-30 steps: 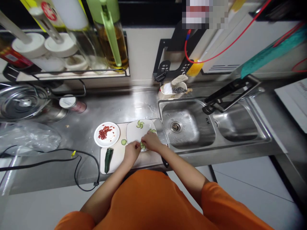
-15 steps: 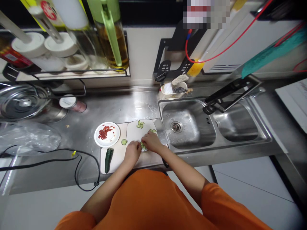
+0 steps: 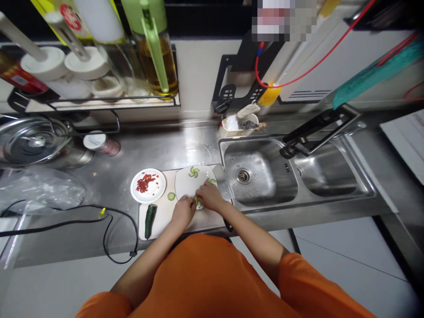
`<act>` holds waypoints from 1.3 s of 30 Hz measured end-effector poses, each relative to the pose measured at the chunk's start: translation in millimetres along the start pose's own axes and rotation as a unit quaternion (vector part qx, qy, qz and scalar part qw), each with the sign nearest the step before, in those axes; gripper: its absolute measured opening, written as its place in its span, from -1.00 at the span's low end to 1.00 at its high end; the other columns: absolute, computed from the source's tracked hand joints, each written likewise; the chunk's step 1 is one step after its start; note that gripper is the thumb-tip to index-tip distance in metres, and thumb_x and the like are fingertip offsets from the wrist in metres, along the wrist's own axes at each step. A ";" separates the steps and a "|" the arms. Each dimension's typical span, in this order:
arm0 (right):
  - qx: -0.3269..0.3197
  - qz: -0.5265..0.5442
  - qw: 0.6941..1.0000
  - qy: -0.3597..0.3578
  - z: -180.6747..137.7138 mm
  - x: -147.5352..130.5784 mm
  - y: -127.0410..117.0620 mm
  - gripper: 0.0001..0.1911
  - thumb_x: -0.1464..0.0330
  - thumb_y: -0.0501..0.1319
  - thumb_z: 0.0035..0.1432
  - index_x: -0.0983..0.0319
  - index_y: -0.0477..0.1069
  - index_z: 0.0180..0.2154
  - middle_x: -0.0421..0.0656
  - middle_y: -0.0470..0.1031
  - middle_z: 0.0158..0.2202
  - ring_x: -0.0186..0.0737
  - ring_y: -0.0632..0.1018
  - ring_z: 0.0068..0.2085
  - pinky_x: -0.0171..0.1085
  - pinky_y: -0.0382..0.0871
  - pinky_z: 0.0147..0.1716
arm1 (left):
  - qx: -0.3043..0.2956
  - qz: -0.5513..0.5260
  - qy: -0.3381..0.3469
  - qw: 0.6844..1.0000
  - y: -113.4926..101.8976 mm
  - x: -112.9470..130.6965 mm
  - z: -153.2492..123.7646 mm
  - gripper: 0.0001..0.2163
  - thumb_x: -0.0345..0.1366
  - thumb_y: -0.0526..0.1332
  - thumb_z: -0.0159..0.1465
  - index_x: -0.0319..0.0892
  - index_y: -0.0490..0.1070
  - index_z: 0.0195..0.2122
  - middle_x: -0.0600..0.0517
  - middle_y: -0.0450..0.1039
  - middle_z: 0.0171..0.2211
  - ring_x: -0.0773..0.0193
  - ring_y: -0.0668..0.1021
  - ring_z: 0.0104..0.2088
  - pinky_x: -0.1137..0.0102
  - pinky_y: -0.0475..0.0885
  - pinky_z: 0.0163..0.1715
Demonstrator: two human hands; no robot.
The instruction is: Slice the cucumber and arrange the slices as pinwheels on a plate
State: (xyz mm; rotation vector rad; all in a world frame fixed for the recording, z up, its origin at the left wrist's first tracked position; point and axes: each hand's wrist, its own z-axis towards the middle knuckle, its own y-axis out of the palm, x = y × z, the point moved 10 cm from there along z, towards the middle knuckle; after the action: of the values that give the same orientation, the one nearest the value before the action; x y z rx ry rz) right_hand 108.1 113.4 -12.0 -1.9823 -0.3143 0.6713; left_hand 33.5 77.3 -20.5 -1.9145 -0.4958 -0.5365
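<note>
My left hand (image 3: 183, 209) is closed at the near edge of a squarish white plate (image 3: 183, 181), its fingertips pinched at cucumber slices (image 3: 198, 202). From the other side my right hand (image 3: 209, 196) reaches over the plate, fingers bent together on the same slices and partly hiding them. A pinwheel of cucumber slices (image 3: 194, 172) lies at the plate's far side; more green shows beyond my right fingers. Left of the plate, a round cucumber slice (image 3: 171, 196) rests on the cutting board (image 3: 162, 223), as does a dark green cucumber piece (image 3: 150, 221).
A round white plate (image 3: 134, 187) of small red dried berries stands at the board's left. A black handle (image 3: 228, 224) pokes out by my right forearm. To the right is a double sink (image 3: 265, 176); black cable (image 3: 111, 234) loops over the counter's front edge at left.
Both hands keep almost the same place over the plate, with only slight finger movement. The plates, cucumber piece and loose slice have not moved.
</note>
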 end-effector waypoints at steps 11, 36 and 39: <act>0.026 0.028 0.999 0.025 -13.8 11.2 -7.3 -0.78 0.34 0.05 0.23 0.18 0.48 -0.30 -0.09 0.48 -0.25 -0.10 0.30 -0.08 -0.24 0.12 -0.25 | 0.021 -0.032 0.018 0.999 -3.0 0.0 -1.0 -0.83 -0.39 0.11 0.18 -0.19 0.51 -0.38 -0.02 0.44 -0.39 0.30 0.46 -0.33 0.43 0.30 -0.25; 0.022 0.082 0.991 0.102 -52.9 15.9 1.6 -0.80 0.35 0.07 0.23 0.17 0.47 -0.25 -0.13 0.46 -0.24 -0.16 0.31 -0.09 -0.27 0.07 -0.28 | 0.073 0.150 -0.167 0.972 -58.2 -73.2 -17.0 -0.69 -0.17 0.02 0.28 -0.09 0.43 -0.04 -0.10 0.42 -0.13 0.20 0.51 -0.29 0.38 0.29 -0.37; 0.030 0.081 0.992 0.097 -53.9 15.1 1.5 -0.80 0.34 0.06 0.24 0.18 0.46 -0.26 -0.14 0.46 -0.25 -0.17 0.31 -0.11 -0.28 0.07 -0.28 | 0.060 0.163 -0.160 0.972 -56.9 -71.2 -15.0 -0.67 -0.16 -0.02 0.30 -0.12 0.43 -0.06 -0.12 0.41 -0.14 0.19 0.51 -0.29 0.38 0.29 -0.39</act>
State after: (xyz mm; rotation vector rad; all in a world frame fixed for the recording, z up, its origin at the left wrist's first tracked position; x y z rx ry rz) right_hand 151.5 80.6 1.5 -2.0113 -0.0149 0.5764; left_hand -58.7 77.9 -13.9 -1.9222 -0.3944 0.0168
